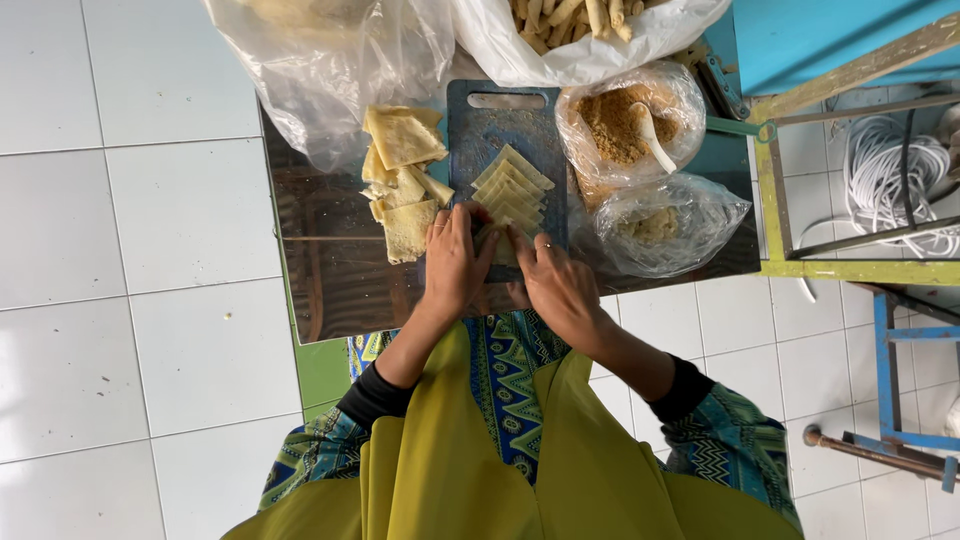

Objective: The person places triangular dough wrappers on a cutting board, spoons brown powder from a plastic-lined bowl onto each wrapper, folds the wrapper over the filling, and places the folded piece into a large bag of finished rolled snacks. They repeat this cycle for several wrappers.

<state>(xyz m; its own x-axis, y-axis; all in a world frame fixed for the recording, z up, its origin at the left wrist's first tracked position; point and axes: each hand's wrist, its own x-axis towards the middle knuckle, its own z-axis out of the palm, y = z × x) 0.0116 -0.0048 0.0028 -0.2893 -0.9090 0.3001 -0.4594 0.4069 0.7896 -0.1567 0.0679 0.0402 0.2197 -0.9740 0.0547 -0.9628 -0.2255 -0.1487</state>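
Far left, a clear plastic bag slumps at the worktop edge, w/ a loose stack of pastry sheets just beside the left hand, likely kept there for easy reach. Left hand & right hand meet at the near end of the blue cutting board, fingertips pressed down together on a small pastry piece; grip looks pinched on it, thumbs hidden. Folded pieces line up in a row further up the board, away from the hands. Right of board: open bag of brown crumbs w/ white spoon, then a bag of filling, both mouths open twd the board.
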